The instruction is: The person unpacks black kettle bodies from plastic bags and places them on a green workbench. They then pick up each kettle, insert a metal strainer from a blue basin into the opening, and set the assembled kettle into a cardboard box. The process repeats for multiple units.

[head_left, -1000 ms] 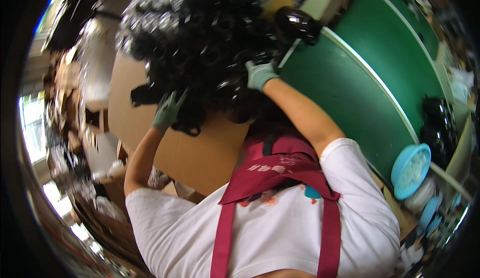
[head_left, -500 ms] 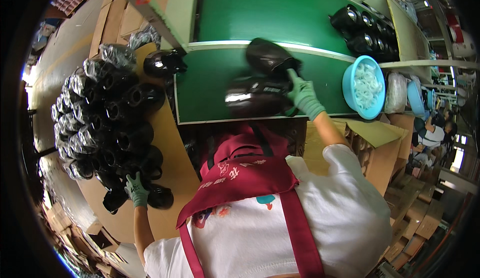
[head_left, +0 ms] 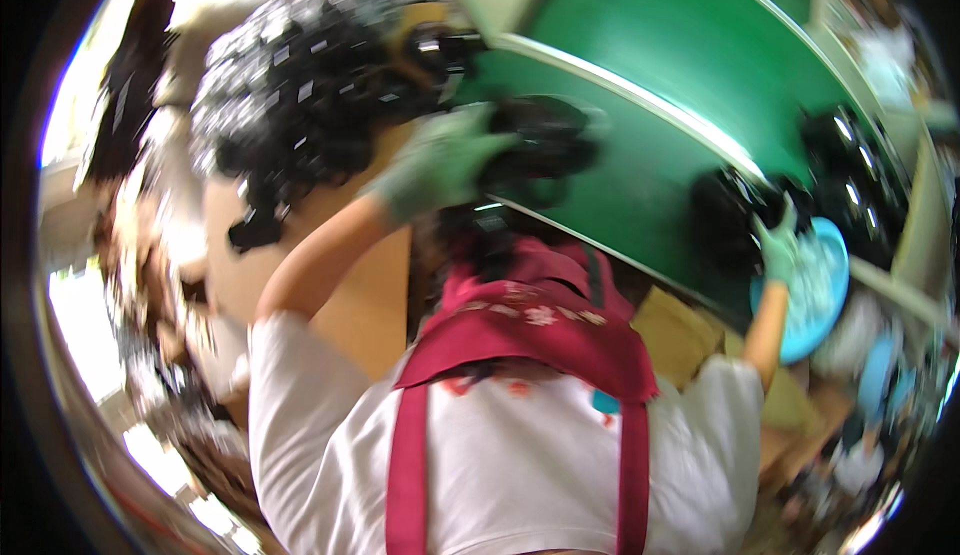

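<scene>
In my left hand (head_left: 440, 160), gloved in pale green, is a glossy black rounded shell (head_left: 545, 145), kettle-like in shape and blurred by motion. It hangs over the near left part of the green worktop (head_left: 630, 145). My right hand (head_left: 778, 247), gloved alike, reaches far right beside the blue basin (head_left: 832, 255). Its fingers close on the edge of a dark pair of similar shells (head_left: 722, 217); the exact grip is blurred. Another dark shiny piece (head_left: 490, 230) shows below my left hand, against the maroon apron.
Many black shells (head_left: 330, 145), some wrapped in clear plastic, crowd a cardboard-covered surface (head_left: 375, 285) on the left. More shells (head_left: 850, 185) stand at the worktop's right end. Whitish pieces lie in the basin. A pale rail (head_left: 640, 85) crosses the worktop. Open cartons (head_left: 680, 335) stand at the near right.
My right hand has carried the dark shells rightward to beside the basin. My left hand has left the pile and come over the worktop with a shell. The whole view has turned.
</scene>
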`<act>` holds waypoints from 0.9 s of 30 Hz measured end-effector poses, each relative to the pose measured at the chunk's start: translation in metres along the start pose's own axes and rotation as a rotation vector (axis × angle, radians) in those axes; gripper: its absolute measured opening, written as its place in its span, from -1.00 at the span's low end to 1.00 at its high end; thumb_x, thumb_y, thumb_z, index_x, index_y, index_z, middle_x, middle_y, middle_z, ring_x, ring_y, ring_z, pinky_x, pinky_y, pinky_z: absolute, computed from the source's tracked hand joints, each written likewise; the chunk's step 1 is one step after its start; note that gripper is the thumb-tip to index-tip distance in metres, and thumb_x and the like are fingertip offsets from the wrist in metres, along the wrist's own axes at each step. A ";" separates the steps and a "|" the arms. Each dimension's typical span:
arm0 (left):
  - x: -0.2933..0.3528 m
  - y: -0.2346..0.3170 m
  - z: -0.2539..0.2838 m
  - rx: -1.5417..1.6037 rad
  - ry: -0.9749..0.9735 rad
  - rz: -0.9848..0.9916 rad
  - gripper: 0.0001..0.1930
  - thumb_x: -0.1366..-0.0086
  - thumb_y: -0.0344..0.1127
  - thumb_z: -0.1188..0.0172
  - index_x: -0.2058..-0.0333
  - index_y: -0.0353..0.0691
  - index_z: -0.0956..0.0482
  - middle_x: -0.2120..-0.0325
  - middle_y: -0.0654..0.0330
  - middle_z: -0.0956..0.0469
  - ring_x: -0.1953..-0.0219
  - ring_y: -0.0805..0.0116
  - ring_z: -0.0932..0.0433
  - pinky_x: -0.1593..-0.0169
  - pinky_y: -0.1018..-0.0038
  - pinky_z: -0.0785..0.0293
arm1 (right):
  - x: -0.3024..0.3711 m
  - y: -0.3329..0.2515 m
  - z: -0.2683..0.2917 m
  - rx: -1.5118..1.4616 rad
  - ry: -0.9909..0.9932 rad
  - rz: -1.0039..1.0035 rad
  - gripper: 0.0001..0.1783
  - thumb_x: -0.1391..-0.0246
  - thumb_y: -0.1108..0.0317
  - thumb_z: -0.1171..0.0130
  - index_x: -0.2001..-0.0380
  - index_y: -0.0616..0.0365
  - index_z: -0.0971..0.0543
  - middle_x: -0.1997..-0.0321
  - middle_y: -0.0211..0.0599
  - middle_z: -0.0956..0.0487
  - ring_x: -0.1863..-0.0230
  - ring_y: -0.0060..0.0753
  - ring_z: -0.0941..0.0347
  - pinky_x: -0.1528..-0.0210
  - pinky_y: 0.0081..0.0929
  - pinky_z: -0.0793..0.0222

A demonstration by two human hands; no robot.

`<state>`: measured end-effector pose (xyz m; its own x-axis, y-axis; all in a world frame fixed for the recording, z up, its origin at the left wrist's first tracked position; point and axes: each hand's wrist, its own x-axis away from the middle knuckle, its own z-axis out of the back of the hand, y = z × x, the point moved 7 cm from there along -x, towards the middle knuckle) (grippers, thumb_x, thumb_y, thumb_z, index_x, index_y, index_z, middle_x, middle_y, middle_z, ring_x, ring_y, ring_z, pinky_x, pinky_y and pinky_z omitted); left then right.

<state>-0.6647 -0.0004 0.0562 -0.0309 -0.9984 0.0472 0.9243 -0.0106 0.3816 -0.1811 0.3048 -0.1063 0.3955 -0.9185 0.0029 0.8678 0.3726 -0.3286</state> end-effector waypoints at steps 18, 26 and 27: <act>-0.024 -0.007 -0.049 0.243 0.575 -0.053 -0.38 -0.01 -0.08 -0.41 -0.10 0.00 -0.52 -0.06 0.11 -0.47 -0.07 0.04 -0.48 -0.17 0.11 -0.34 | 0.052 -0.014 0.047 0.209 -0.128 -0.234 -0.33 -0.24 0.16 -0.25 -0.29 0.30 -0.35 -0.24 -0.02 -0.48 -0.20 -0.10 -0.45 -0.24 -0.32 -0.38; 0.478 -0.312 0.006 -0.243 1.171 1.265 -0.56 -0.16 -0.17 -0.36 0.05 -0.26 -0.55 0.16 -0.03 -0.56 0.11 0.02 -0.53 0.00 0.18 -0.47 | -0.003 -0.427 -0.029 -0.849 -0.220 0.165 -0.53 -0.36 0.36 -0.06 -0.27 0.30 -0.37 -0.23 0.02 -0.46 -0.25 -0.21 -0.39 -0.34 -0.30 -0.31; 0.543 -0.345 -0.003 -0.220 1.175 1.321 -0.51 -0.16 -0.11 -0.36 0.02 -0.28 -0.53 0.13 -0.07 -0.56 0.06 -0.01 -0.53 -0.02 0.15 -0.46 | 0.005 -0.492 -0.059 -0.953 -0.416 0.105 -0.43 -0.34 0.39 -0.07 -0.37 0.15 -0.26 -0.30 -0.08 -0.38 -0.30 -0.24 -0.32 -0.32 -0.27 -0.29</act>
<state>-0.9994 -0.5389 -0.0523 0.8725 0.1423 -0.4674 0.1390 0.8448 0.5167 -0.6233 0.1091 -0.0001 0.6846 -0.7019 0.1967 0.2981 0.0232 -0.9543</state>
